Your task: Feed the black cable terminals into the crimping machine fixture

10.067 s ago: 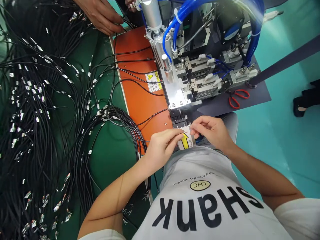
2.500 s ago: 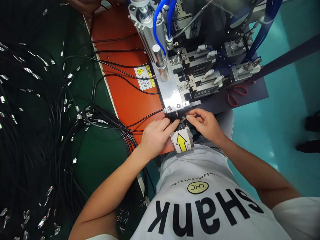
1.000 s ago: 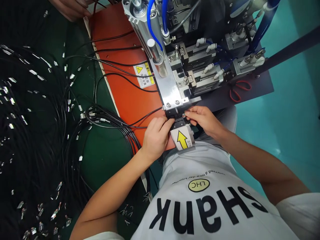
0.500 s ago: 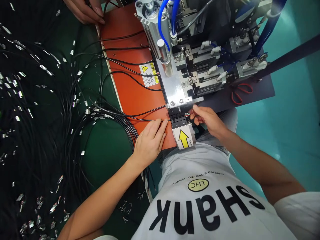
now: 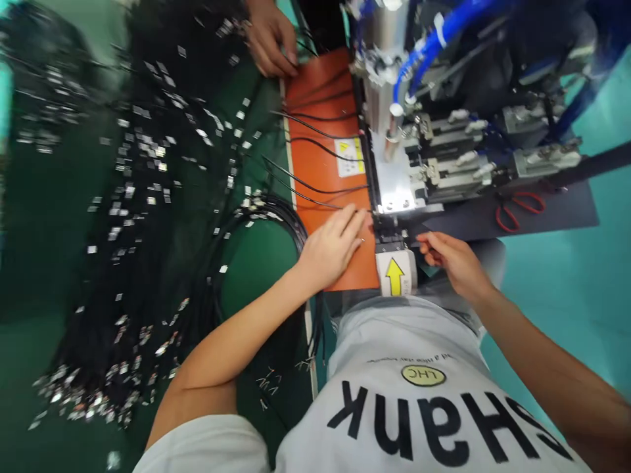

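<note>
My left hand [image 5: 334, 246] lies flat on the orange plate [image 5: 320, 167], fingers stretched out toward a thin black cable [image 5: 315, 197] that runs into the metal machine [image 5: 394, 184]. My right hand [image 5: 446, 257] is curled just right of the white block with a yellow arrow [image 5: 395, 274], its fingertips pinched near the machine's black slot; what they hold is hidden. The frame is blurred by head motion.
A large heap of black cables with silver tags [image 5: 138, 217] covers the green mat [image 5: 256, 256] on the left. Another person's hand [image 5: 269, 36] works at the top by the orange plate. Red-handled scissors [image 5: 517, 210] lie on the dark board at right. Blue hoses [image 5: 434, 33] arch above the machine.
The camera swung left and the view blurred. My left hand slid forward along the orange plate toward the machine. My right hand drew back slightly from the slot.
</note>
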The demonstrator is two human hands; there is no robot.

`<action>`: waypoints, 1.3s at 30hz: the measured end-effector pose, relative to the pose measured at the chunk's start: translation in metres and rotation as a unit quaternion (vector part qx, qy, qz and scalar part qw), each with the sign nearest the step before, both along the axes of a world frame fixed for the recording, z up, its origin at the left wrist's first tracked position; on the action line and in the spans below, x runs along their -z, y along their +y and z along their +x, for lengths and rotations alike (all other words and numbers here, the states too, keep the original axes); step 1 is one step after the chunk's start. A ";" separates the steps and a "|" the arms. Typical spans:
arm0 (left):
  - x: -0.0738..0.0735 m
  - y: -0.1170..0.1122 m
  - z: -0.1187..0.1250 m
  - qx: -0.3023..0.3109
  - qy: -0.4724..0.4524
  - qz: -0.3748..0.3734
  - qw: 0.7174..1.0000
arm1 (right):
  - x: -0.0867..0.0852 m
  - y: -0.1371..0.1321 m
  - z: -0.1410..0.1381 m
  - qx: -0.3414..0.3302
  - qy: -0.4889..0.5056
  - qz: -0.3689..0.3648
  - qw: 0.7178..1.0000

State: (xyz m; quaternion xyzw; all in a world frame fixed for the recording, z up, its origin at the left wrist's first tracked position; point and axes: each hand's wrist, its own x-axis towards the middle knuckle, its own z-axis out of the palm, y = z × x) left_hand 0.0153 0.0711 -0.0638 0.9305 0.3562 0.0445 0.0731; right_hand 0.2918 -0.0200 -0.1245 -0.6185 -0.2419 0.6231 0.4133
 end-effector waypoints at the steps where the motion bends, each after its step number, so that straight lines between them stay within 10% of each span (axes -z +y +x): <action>1: -0.011 0.000 -0.010 0.038 0.021 0.003 0.999 | -0.002 -0.004 0.004 0.009 -0.006 -0.002 1.000; 9: -0.054 0.011 -0.064 0.274 0.192 0.024 0.942 | -0.013 -0.011 0.019 0.010 -0.033 -0.001 0.999; 14: -0.075 0.028 -0.062 0.257 0.159 -0.018 0.953 | -0.029 -0.015 0.024 -0.008 -0.066 0.008 0.998; 18: -0.090 -0.028 -0.051 0.188 0.216 -0.039 0.957 | -0.037 -0.021 0.029 -0.004 -0.088 0.014 0.996; 22: -0.097 -0.083 -0.049 0.293 0.219 -0.153 0.918 | -0.049 -0.021 0.022 -0.028 -0.095 0.027 0.995; 28: -0.136 -0.022 -0.055 0.038 0.048 -0.148 0.987 | -0.076 -0.021 0.000 -0.097 -0.127 0.075 0.984; 32: -0.108 -0.011 -0.034 0.011 -0.091 -0.198 0.976 | -0.084 -0.023 -0.022 -0.171 -0.148 0.152 0.962; 39: -0.044 -0.038 0.001 0.007 -0.041 -0.136 0.990 | -0.076 -0.020 -0.041 -0.133 -0.156 0.211 0.956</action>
